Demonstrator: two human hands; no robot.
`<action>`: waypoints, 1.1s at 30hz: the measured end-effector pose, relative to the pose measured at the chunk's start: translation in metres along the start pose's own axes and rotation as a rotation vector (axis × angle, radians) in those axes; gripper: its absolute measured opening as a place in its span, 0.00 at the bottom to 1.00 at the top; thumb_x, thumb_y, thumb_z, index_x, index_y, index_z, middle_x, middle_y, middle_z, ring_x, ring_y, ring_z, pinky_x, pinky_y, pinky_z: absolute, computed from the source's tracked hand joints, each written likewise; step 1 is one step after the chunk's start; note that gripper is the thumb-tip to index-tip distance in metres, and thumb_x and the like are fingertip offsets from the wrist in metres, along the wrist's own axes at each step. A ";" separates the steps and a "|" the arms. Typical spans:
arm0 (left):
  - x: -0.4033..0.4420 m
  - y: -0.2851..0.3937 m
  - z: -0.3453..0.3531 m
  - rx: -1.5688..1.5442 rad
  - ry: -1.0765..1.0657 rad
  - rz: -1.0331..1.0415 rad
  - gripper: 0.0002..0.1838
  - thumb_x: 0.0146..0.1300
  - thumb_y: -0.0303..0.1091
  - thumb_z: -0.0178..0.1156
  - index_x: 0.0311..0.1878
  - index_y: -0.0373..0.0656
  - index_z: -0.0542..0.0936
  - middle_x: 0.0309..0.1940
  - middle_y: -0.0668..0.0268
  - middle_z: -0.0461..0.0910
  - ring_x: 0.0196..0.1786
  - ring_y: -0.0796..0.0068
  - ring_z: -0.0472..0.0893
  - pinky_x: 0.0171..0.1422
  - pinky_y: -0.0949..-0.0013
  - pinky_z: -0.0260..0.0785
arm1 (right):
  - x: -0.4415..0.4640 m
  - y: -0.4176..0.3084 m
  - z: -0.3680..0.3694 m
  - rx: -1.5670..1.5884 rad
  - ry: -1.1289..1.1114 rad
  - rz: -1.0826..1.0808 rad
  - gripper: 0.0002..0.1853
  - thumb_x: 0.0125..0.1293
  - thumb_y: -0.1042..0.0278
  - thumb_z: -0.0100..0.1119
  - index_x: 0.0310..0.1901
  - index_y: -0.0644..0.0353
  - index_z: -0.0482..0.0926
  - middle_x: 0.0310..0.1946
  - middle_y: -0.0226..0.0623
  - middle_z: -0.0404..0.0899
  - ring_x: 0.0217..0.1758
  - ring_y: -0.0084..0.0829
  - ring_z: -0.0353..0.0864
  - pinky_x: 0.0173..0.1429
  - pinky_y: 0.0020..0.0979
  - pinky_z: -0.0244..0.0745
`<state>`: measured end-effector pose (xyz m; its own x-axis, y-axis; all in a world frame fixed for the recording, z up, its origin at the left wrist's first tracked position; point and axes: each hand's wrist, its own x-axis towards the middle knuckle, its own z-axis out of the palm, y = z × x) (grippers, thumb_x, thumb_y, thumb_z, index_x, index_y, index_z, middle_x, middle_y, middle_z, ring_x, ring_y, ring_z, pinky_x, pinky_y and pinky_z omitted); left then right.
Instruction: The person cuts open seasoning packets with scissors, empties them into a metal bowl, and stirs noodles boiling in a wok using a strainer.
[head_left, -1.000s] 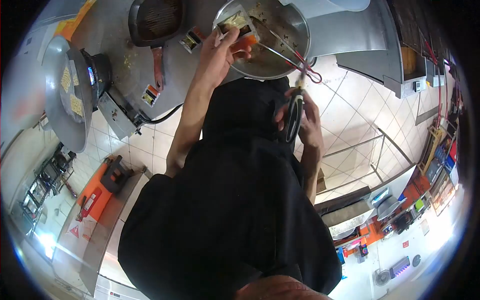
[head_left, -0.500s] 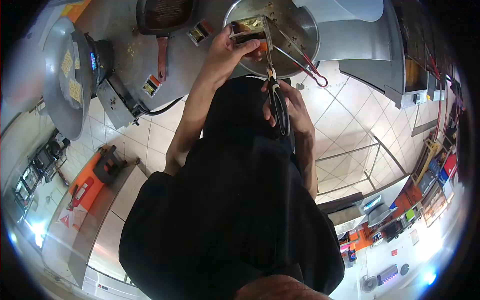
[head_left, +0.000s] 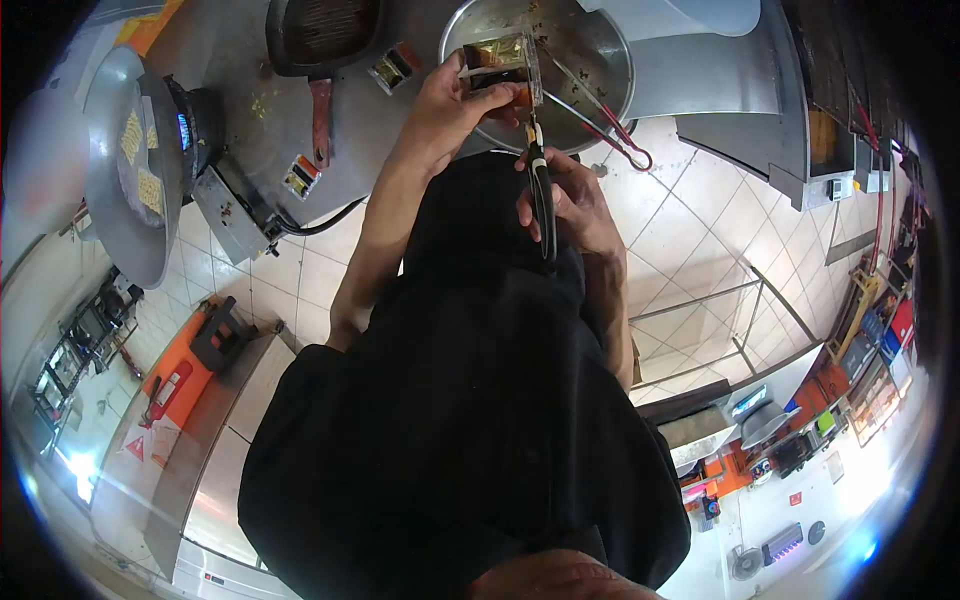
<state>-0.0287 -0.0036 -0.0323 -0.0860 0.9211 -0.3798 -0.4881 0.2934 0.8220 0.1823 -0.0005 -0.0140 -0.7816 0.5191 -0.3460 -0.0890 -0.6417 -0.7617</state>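
Note:
My left hand pinches a seasoning packet, with clear, dark and orange sections, above a large metal bowl. In my right hand is a pair of scissors with black-and-pale handles, its fingers wrapped round them. The blades point away from me and meet the packet's right edge; whether they have cut through it I cannot tell. Tongs with red handles rest in the bowl, to the right of the packet.
Two similar packets, one farther back and one nearer, lie on the metal counter beside a square grill pan. At left, a wok holding noodle blocks sits tilted in view by a burner with blue flame.
The scissors' handles look closer together, and my right hand has shifted slightly left. My left hand keeps hold of the packet in nearly the same place.

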 end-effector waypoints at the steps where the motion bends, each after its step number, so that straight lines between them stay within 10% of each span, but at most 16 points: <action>1: 0.000 0.001 0.001 0.001 -0.001 0.000 0.18 0.65 0.24 0.59 0.57 0.36 0.70 0.45 0.55 0.82 0.45 0.67 0.83 0.47 0.66 0.78 | 0.000 0.002 0.000 0.010 0.018 0.010 0.31 0.59 0.45 0.67 0.52 0.64 0.72 0.25 0.33 0.78 0.30 0.25 0.79 0.37 0.24 0.72; 33: 0.006 0.000 -0.023 0.175 -0.100 -0.094 0.24 0.59 0.30 0.66 0.58 0.38 0.71 0.44 0.62 0.82 0.43 0.74 0.82 0.44 0.69 0.75 | 0.023 0.025 -0.008 0.163 0.022 0.019 0.27 0.59 0.52 0.69 0.49 0.65 0.72 0.26 0.37 0.81 0.31 0.26 0.82 0.37 0.27 0.74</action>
<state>-0.0490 -0.0039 -0.0444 0.0439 0.9057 -0.4217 -0.3305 0.4115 0.8493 0.1673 -0.0004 -0.0450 -0.7702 0.5175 -0.3727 -0.1753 -0.7337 -0.6565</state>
